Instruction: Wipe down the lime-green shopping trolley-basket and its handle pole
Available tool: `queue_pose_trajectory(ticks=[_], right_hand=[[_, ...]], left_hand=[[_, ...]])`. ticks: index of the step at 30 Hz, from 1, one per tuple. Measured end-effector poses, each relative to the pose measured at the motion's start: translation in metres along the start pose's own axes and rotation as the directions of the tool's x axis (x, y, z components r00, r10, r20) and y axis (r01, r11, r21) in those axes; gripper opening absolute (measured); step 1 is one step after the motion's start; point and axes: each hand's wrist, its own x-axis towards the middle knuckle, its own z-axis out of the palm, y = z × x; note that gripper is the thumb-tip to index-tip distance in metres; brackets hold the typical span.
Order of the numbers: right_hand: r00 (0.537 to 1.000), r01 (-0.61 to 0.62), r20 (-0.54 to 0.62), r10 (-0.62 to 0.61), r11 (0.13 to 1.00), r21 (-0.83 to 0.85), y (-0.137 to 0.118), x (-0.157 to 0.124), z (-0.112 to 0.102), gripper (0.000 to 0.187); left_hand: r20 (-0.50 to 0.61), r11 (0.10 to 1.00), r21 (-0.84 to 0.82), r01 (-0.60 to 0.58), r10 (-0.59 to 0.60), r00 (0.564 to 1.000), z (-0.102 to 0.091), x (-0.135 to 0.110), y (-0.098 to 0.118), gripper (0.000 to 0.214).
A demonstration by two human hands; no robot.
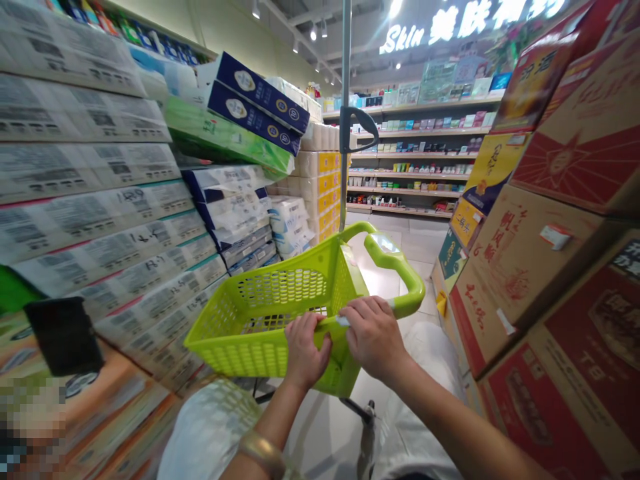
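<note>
A lime-green plastic shopping cart (240,353) with perforated basket walls stands in front of me, turned sideways in the aisle. My left hand (309,350) has its fingers hooked over the near rim of the basket. Close to its right, my right hand (373,333) is closed over the rim's corner, where the looped push handle (411,290) joins the basket. Through the open top I see the slotted basket floor and no goods on the part that shows. My palms hide part of the rim. Below, a dark cart leg with a caster (369,412) shows between my knees.
Stacked paper packs (165,257) rise on the left, with blue boxes (257,110) tilted on top. Red and brown cartons (530,247) wall the right side. A grey pole (346,60) stands behind the cart; stocked shelves (415,157) line the back. A dark flat object (64,337) lies left.
</note>
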Motion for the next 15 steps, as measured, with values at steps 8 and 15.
queue_pose_trajectory(ticks=[8,15], right_hand=[[0.957,-0.270,-0.131,0.257,0.959,-0.091,0.031,0.005,-0.027,0.020],[0.996,-0.069,0.058,0.074,0.995,-0.077,-0.024,0.007,0.015,0.008]], left_hand=[[-0.027,1.000,0.011,0.021,-0.021,0.999,0.001,0.001,0.002,0.017],[-0.028,1.000,-0.006,-0.030,0.030,0.999,0.001,-0.002,-0.004,0.021]])
